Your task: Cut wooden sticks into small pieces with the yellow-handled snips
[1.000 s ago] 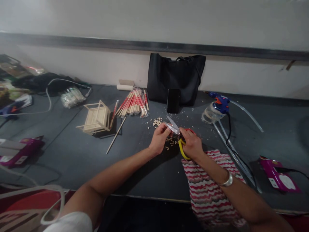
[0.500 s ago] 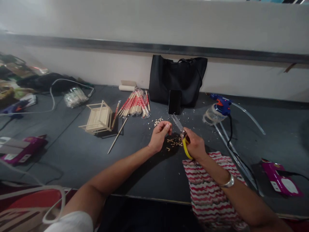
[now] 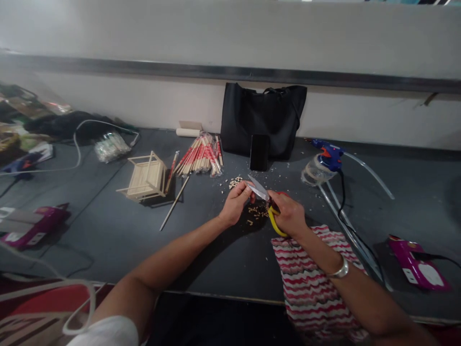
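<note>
My right hand (image 3: 288, 215) grips scissors with yellow and red handles (image 3: 272, 217); their open blades (image 3: 258, 188) point up and left. My left hand (image 3: 236, 202) pinches a small wooden piece that I cannot make out clearly, held at the blades. Small cut wood bits (image 3: 256, 211) lie on the dark table (image 3: 118, 230) under and between both hands, with another little heap (image 3: 235, 182) just behind.
A stick-built wooden frame (image 3: 144, 178), a loose stick (image 3: 175, 203) and a bundle of red-wrapped chopsticks (image 3: 201, 156) lie left of centre. A black bag (image 3: 262, 115) with a phone (image 3: 259, 152) stands behind. A blue glue gun (image 3: 329, 153), clear glue sticks and a striped cloth (image 3: 309, 283) are right.
The scissors swung up with blades closed half a second ago, then came back down with blades open at my left hand's fingertips. Both hands stay in the same spot.
</note>
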`<action>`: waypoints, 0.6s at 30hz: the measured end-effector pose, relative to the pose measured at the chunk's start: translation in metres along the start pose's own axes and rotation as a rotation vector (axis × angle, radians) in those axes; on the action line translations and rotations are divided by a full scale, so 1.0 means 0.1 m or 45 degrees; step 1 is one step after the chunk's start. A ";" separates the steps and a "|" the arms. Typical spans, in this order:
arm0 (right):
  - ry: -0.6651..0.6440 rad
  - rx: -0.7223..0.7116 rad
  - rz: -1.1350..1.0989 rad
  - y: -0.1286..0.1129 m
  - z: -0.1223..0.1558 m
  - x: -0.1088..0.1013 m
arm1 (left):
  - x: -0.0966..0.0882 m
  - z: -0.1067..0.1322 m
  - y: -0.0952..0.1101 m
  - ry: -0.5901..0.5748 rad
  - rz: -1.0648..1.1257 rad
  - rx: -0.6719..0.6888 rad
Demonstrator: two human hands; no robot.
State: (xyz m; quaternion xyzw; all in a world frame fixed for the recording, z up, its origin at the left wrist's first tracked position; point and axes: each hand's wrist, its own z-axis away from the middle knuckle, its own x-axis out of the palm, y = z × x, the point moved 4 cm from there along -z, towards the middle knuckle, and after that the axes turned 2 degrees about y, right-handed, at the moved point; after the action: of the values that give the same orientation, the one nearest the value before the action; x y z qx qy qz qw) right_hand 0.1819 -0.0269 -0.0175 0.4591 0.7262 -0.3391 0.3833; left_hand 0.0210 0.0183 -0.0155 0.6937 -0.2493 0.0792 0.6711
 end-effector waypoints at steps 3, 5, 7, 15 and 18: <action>-0.004 -0.032 -0.014 -0.01 -0.01 -0.01 | -0.02 -0.01 -0.02 0.006 0.016 -0.016; -0.005 -0.050 -0.030 -0.02 -0.01 -0.02 | -0.03 -0.02 -0.02 -0.004 0.041 -0.024; -0.015 -0.052 -0.036 -0.01 -0.01 -0.02 | -0.03 -0.03 -0.01 -0.032 0.054 -0.019; -0.063 -0.020 -0.003 -0.02 0.00 0.01 | -0.04 -0.04 0.02 -0.059 -0.022 0.039; -0.067 -0.015 0.010 -0.02 0.00 0.01 | -0.05 -0.04 0.03 -0.050 -0.071 0.060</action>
State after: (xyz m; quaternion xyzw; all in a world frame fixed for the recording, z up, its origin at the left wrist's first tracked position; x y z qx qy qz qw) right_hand 0.1796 -0.0273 -0.0179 0.4506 0.7159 -0.3453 0.4064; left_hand 0.0161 0.0235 -0.0149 0.7175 -0.2410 0.0527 0.6514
